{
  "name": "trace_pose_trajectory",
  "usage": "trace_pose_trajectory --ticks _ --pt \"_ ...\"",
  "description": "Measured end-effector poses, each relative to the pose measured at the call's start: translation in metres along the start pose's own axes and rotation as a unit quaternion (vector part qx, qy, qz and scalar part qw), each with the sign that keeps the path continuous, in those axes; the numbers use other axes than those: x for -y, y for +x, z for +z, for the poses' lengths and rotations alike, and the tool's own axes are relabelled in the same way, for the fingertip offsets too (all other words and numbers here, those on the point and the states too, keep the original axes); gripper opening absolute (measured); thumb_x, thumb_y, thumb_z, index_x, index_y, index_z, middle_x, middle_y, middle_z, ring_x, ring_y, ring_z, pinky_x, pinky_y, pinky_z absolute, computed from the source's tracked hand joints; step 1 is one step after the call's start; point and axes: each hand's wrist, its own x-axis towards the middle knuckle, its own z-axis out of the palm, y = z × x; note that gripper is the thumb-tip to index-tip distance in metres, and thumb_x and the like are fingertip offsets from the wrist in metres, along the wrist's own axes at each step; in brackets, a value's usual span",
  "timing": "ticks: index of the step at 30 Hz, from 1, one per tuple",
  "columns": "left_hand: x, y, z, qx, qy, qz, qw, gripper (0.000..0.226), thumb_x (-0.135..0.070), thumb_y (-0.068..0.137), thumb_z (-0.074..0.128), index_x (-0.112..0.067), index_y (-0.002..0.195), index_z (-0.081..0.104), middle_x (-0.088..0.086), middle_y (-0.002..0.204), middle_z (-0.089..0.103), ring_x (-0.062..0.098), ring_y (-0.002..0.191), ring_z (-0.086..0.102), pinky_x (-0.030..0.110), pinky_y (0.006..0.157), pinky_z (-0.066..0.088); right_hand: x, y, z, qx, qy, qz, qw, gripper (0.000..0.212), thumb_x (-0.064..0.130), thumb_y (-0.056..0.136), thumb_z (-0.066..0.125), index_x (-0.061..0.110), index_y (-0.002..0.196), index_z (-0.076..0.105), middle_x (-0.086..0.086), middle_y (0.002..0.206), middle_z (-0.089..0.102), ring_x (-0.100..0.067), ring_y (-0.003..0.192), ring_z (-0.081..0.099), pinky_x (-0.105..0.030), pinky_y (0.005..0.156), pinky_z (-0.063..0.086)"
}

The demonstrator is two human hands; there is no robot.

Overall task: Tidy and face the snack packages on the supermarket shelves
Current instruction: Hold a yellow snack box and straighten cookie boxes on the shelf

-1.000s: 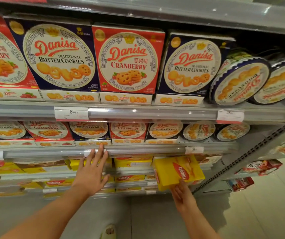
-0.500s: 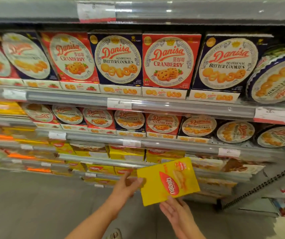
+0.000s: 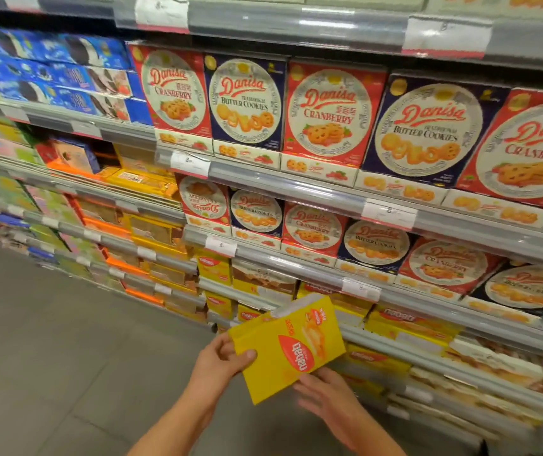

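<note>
Bright overhead store light; glare on shelf rails (image 3: pixel 296 189); wide-angle edge bending; slight motion blur

A wafer box (image 3: pixel 288 348) sits between two hands, before the lower shelves (image 3: pixel 395 343). Cookie boxes (image 3: pixel 326 116) line the shelves above; sandwich-biscuit packs (image 3: pixel 56 74) lie to their left.

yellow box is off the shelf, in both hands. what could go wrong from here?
1. The left hand only pinches a corner of the yellow box and the right hand sits under its lower edge with open fingers, so it might slip.
2. Its logo reads sideways, so it could go back badly faced.
3. The yellow Nabati rows sit low under a shelf rail; the box may catch going in.
</note>
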Motion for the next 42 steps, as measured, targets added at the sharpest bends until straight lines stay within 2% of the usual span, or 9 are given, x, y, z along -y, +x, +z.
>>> trace_pose_trajectory --ticks 4,8,11,15,20,26,31,35,42 --pt "-0.008 0.017 -0.083 -0.057 0.054 0.036 0.996 0.046 -0.006 0.074 0.086 -0.019 0.112 0.063 -0.006 0.093 0.077 0.005 0.085 0.072 0.015 0.063 0.055 0.008 0.035 0.049 -0.077 -0.219 -0.082 0.969 0.032 0.022 0.084 0.077 0.025 0.116 0.07 -0.004 0.125 0.071 -0.01 0.112 0.067 -0.026 0.085 0.052" --pt "-0.013 0.028 -0.149 -0.105 0.104 0.064 0.987 0.058 -0.011 0.071 0.089 -0.017 0.121 0.061 -0.003 0.107 0.072 0.008 0.098 0.067 0.017 0.075 0.051 0.033 0.064 0.077 -0.169 -0.484 -0.151 0.845 0.055 0.023 0.093 0.067 0.018 0.146 0.05 -0.002 0.147 0.054 -0.02 0.133 0.052 -0.033 0.109 0.042" --pt "-0.012 0.03 -0.18 -0.147 0.109 0.075 0.98 0.065 -0.012 0.07 0.09 -0.013 0.128 0.059 0.004 0.112 0.071 0.018 0.104 0.067 0.029 0.085 0.051 0.054 0.086 0.095 -0.179 -0.563 -0.187 0.785 0.073 0.027 0.094 0.064 0.017 0.158 0.029 -0.003 0.164 0.03 -0.022 0.149 0.032 -0.035 0.121 0.03" --pt "-0.012 0.035 -0.205 -0.181 0.097 0.083 0.975 0.07 -0.014 0.067 0.092 -0.017 0.128 0.059 0.002 0.112 0.07 0.02 0.104 0.067 0.036 0.09 0.051 0.086 0.123 0.106 -0.193 -0.693 -0.196 0.667 0.081 0.028 0.099 0.052 0.014 0.162 0.003 -0.005 0.17 -0.002 -0.022 0.157 0.0 -0.034 0.125 0.011" --pt "-0.005 0.029 -0.22 -0.224 0.077 0.086 0.968 0.074 -0.027 0.057 0.092 -0.024 0.124 0.061 -0.001 0.111 0.07 0.014 0.102 0.066 0.03 0.082 0.05 0.103 0.16 0.114 -0.207 -0.784 -0.199 0.55 0.076 0.025 0.097 0.05 0.005 0.16 0.012 -0.015 0.167 0.016 -0.028 0.155 0.015 -0.038 0.127 0.009" --pt "0.0 0.026 -0.235 -0.255 0.079 0.071 0.961 0.07 -0.019 0.064 0.093 -0.027 0.125 0.06 -0.002 0.113 0.07 0.016 0.109 0.065 0.03 0.086 0.05 0.112 0.19 0.115 -0.253 -0.757 -0.217 0.562 0.048 0.032 0.093 0.053 0.018 0.139 0.049 -0.001 0.134 0.061 -0.021 0.123 0.058 -0.038 0.107 0.046" --pt "-0.005 0.026 -0.235 -0.277 0.063 0.07 0.956 0.062 -0.023 0.062 0.092 -0.038 0.114 0.061 -0.011 0.104 0.073 0.002 0.101 0.066 0.024 0.081 0.05 0.118 0.206 0.111 -0.242 -0.749 -0.151 0.598 0.033 0.031 0.097 0.051 0.021 0.128 0.055 -0.002 0.121 0.069 -0.023 0.11 0.065 -0.039 0.098 0.052" --pt "-0.007 0.03 -0.24 -0.278 0.066 0.069 0.956 0.071 -0.031 0.057 0.091 -0.031 0.122 0.062 -0.004 0.108 0.074 0.013 0.105 0.067 0.033 0.09 0.053 0.115 0.207 0.118 -0.277 -0.733 -0.156 0.601 0.02 0.021 0.095 0.059 0.025 0.114 0.062 0.004 0.108 0.072 -0.016 0.098 0.07 -0.034 0.088 0.058" --pt "-0.01 0.036 -0.245 -0.272 0.085 0.068 0.956 0.072 -0.028 0.061 0.092 -0.03 0.125 0.06 -0.007 0.11 0.073 0.013 0.106 0.066 0.033 0.091 0.051 0.117 0.209 0.109 -0.283 -0.764 -0.163 0.556 0.033 0.02 0.093 0.068 0.027 0.125 0.062 0.005 0.114 0.071 -0.014 0.103 0.069 -0.031 0.091 0.058"
